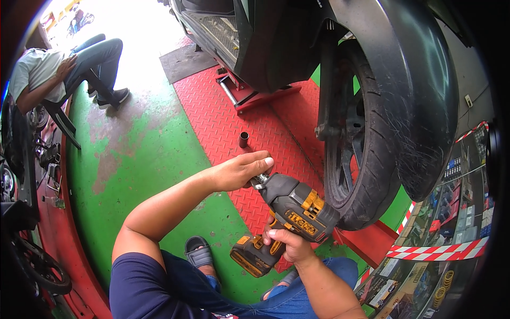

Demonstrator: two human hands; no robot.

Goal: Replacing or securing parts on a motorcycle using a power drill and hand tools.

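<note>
My right hand (290, 243) is wrapped round the handle of a black and yellow cordless impact wrench (297, 204), held over my knees. The wrench's nose points up and to the left. At that nose my left hand (245, 171) closes round a shiny metal socket (260, 181), mostly hidden by the fingers. A dark deep socket (244, 139) stands upright on the red tread plate (215, 125), just beyond my left hand. Right of the wrench is a motorcycle's wheel with a black tire (366, 133), under a scratched dark fender (417, 90).
A red stand (260, 101) sits under the motorcycle body (276, 48). At right, a glass display case (425, 266) with red-and-white tape (438, 251) holds small goods. At far left a person (48, 74) sits on a chair near other motorcycle parts. Green floor (133, 143) spreads between.
</note>
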